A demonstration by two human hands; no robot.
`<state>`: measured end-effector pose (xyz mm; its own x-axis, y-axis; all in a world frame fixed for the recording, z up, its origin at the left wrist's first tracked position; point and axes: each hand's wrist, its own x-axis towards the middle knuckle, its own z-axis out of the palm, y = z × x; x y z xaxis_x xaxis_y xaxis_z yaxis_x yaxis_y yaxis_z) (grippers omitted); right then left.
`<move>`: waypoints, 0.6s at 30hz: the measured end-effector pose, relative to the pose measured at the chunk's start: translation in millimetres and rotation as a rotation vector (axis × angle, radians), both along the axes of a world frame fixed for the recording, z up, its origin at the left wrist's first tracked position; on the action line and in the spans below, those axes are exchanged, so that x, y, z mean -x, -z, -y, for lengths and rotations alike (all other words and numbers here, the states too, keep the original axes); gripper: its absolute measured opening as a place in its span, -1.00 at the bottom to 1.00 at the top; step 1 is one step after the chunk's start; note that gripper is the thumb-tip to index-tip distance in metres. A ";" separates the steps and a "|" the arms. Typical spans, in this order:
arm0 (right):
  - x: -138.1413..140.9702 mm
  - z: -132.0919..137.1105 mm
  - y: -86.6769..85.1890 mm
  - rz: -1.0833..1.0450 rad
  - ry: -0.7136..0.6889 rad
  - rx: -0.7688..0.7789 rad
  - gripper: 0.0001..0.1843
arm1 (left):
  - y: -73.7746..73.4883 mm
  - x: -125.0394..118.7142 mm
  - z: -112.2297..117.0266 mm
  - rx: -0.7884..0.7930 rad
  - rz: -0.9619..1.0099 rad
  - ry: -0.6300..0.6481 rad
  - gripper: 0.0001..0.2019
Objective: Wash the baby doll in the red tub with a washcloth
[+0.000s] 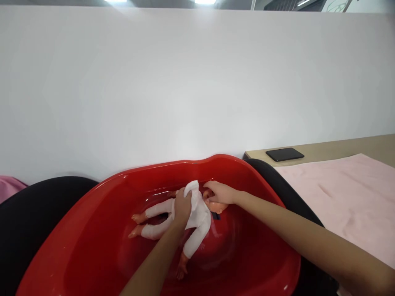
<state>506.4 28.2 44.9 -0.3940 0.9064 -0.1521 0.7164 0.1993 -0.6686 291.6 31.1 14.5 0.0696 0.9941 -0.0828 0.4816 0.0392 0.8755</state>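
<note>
A baby doll (197, 224) in a white suit lies inside a glossy red tub (92, 246), its legs pointing left and its head to the right. My left hand (182, 207) is closed on a small white cloth (194, 190) and presses it on the doll's chest. My right hand (219, 192) reaches in from the right and grips the doll's head, which it mostly hides. One of the doll's arms stretches toward me along the tub floor.
The tub rests on black supports (31, 218) on both sides. To the right lies a pink towel (339, 193) on a tan table with a black phone (284, 154) on it. A white wall stands behind. Pink fabric (9, 185) shows at the far left.
</note>
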 end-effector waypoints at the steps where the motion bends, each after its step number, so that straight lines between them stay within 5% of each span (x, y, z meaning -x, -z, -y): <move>1: -1.9 -1.2 5.1 0.135 -0.053 -0.054 -0.48 | 1.6 -2.2 -3.9 -0.018 -0.069 -0.023 -0.69; 5: -4.5 -0.2 28.8 0.444 -0.165 -0.097 -0.09 | 10.8 -31.4 -11.7 -0.015 -0.276 0.039 -0.67; 10: -3.2 -0.7 40.6 0.520 -0.156 -0.057 0.04 | 26.4 -71.4 1.0 0.003 -0.326 0.102 -0.71; 18: -3.5 -2.6 39.6 0.528 -0.144 -0.023 0.06 | 42.6 -63.1 17.5 0.099 -0.162 0.154 -0.85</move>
<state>510.0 30.8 5.2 -0.3897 0.8546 -0.3431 0.9179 0.3304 -0.2197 354.6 13.5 -28.0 0.1975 0.9593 -0.2021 0.6227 0.0365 0.7816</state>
